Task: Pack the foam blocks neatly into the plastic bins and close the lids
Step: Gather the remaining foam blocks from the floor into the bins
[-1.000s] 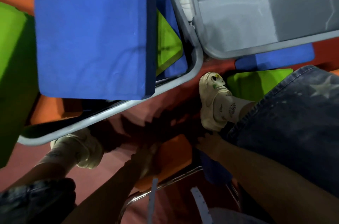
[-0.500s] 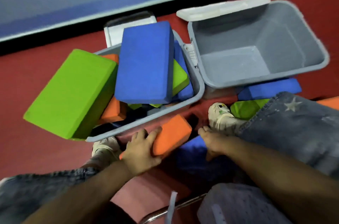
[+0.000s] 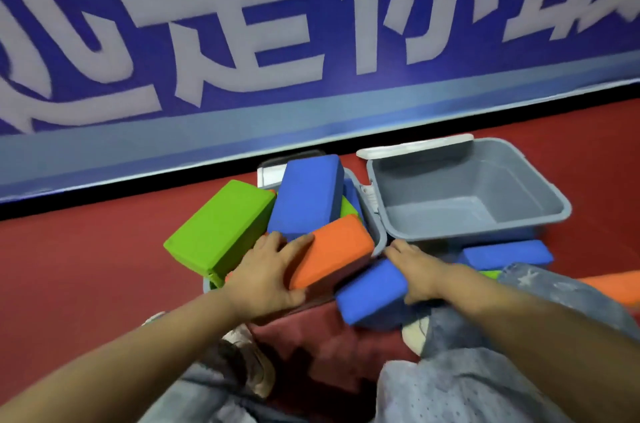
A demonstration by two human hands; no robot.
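1. Blocks have come up off the floor since half a second ago: the left hand [image 3: 266, 278], its grip wrapped round the near end of the orange block [image 3: 334, 249], has carried it from beside the left bin [image 3: 380, 242] up onto that bin's heap, touching the tall blue block [image 3: 308, 197] just beyond the grip.
2. The right hand [image 3: 420, 275] now pinches a second blue block [image 3: 372, 289] by its end, where earlier it was only reaching down; the block hangs just short of the bin's near corner.
3. For the task, the left bin looks overfilled and jumbled, with the green block [image 3: 221, 226] jutting out left of the left grip, so its lid probably cannot close yet.
4. The grey bin [image 3: 550, 194], beyond the right grip, holds nothing.
5. Hidden: the left bin's floor, its lid behind the heap, and blocks half-covered by the person's knee.
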